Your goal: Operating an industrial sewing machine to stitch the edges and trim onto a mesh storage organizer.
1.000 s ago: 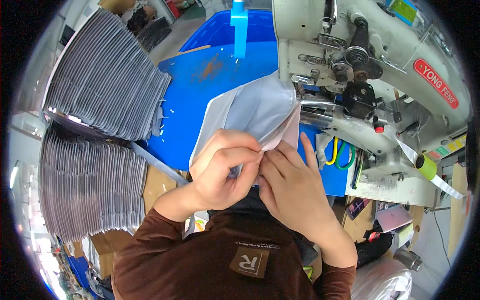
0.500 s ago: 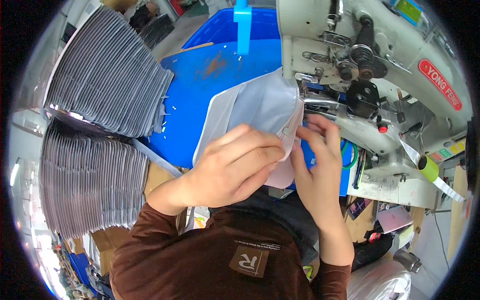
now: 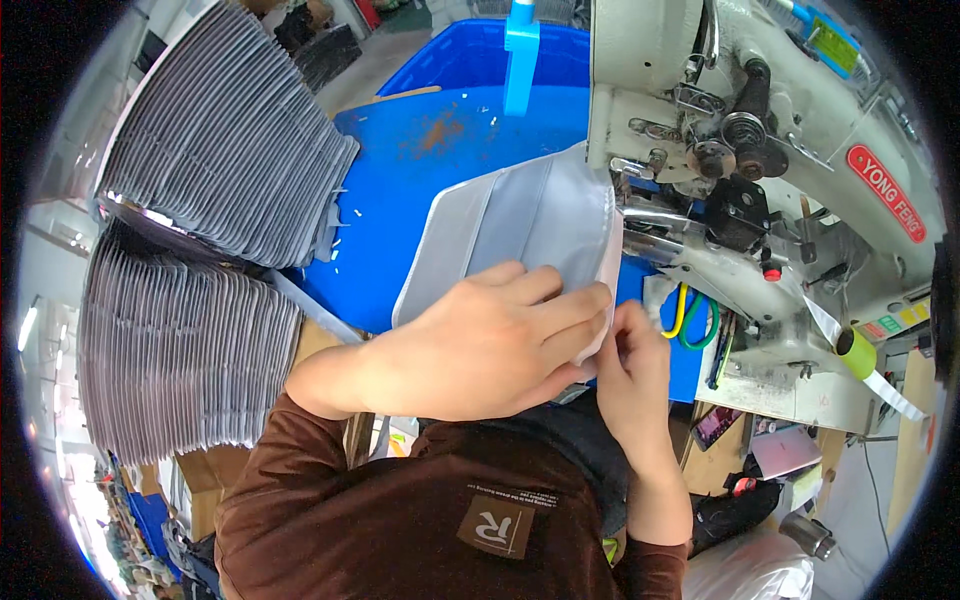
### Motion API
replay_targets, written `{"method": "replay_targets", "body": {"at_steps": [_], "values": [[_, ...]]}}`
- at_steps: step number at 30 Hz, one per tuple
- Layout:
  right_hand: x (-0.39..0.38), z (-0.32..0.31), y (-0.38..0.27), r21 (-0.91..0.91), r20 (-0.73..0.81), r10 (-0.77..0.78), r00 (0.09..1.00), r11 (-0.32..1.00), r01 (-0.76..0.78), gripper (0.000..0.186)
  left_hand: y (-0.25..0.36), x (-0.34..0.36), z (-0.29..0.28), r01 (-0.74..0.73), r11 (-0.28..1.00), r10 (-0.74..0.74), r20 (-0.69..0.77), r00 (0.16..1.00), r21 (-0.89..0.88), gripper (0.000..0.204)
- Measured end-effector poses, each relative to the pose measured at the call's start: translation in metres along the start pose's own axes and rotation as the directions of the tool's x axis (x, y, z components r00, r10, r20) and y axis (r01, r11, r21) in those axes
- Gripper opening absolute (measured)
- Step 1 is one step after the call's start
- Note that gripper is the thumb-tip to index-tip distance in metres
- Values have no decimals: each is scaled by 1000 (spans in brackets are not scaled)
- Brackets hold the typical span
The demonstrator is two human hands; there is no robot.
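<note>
A pale grey and white sewn fabric piece (image 3: 510, 220) lies in front of me, its far right end reaching the head of a sewing machine (image 3: 700, 180). My left hand (image 3: 480, 340) lies over the near part of the piece, fingers curled onto its right edge and thumb underneath. At the near right corner of that edge, my right hand (image 3: 637, 370) is closed in a pinch, its fingertips partly hidden. Just right of this hand are scissors (image 3: 698, 320) with yellow and green handles.
Two tall stacks of folded grey pieces, an upper stack (image 3: 215, 140) and a lower stack (image 3: 185, 350), stand at the left. Behind the blue tabletop (image 3: 390, 170) is a blue bin (image 3: 440, 60). White tape (image 3: 895, 388) runs through a yellow-green roll at the right.
My right hand has gone from spread fingers to a closed pinch, a little lower. My left hand has slid slightly right along the fabric edge. The scissors show more fully.
</note>
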State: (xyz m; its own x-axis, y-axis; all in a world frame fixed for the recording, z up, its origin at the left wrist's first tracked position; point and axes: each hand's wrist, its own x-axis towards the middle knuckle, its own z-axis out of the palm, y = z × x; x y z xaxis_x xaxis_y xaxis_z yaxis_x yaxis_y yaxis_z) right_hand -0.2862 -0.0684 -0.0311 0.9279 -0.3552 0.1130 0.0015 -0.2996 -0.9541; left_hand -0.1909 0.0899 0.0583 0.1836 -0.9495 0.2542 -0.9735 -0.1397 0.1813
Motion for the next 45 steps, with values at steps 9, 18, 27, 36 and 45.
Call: {"method": "replay_targets", "body": {"at_steps": [9,18,27,36,45], "values": [[-6,10,2,255,-74,4,997,967,15,19,6,-1,18,17,998,-9,-119,993,62,46],[16,13,4,432,-43,95,995,900,-67,24,-12,13,25,41,999,-35,-183,982,33,40],[41,13,13,416,-77,49,996,909,-12,22,-30,27,36,51,998,-42,-275,960,25,38],[56,8,10,447,-28,93,995,892,-71,22,-46,30,46,27,999,-32,-369,929,-19,34],[43,5,10,314,-42,47,998,949,-32,23,-57,27,65,-114,993,118,-542,832,41,33]]}}
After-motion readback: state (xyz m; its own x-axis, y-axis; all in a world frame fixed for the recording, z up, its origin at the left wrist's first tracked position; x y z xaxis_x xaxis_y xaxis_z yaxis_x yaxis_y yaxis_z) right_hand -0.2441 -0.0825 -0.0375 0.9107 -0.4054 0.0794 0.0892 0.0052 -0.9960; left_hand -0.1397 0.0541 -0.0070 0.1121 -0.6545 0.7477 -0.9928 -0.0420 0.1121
